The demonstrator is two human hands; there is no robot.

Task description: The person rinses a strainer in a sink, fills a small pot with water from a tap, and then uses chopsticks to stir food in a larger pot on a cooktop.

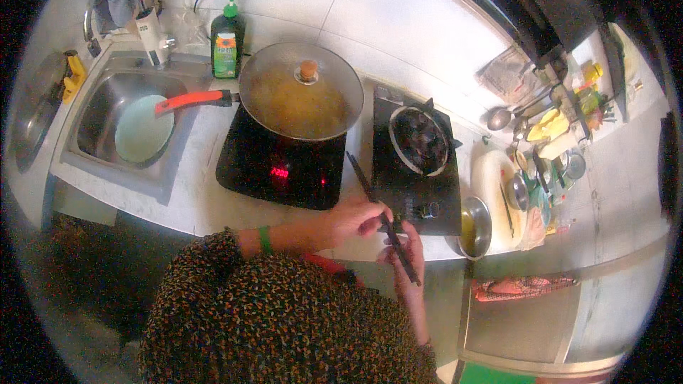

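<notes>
Dark chopsticks (397, 248) slant across both hands in front of the counter edge. My left hand (363, 217) is closed around their middle, with a green band on that wrist. Just to the right, my right hand (408, 250) is raised against the lower part of the chopsticks with its fingers partly curled; whether it grips them is hard to tell. Beyond the hands, a pan with a red handle (192, 100) stands under a glass lid (277, 85) with a wooden knob. It rests on a black induction cooktop (256, 170) whose red display is lit. Yellowish food shows blurrily through the lid.
A black gas stove (416, 192) stands right of the cooktop. Further right are a metal bowl (476, 228), a cutting board (488, 186) and hanging utensils. At left, a sink (176, 170) holds a pale green plate (144, 133); a green pump bottle (227, 48) stands by the wall.
</notes>
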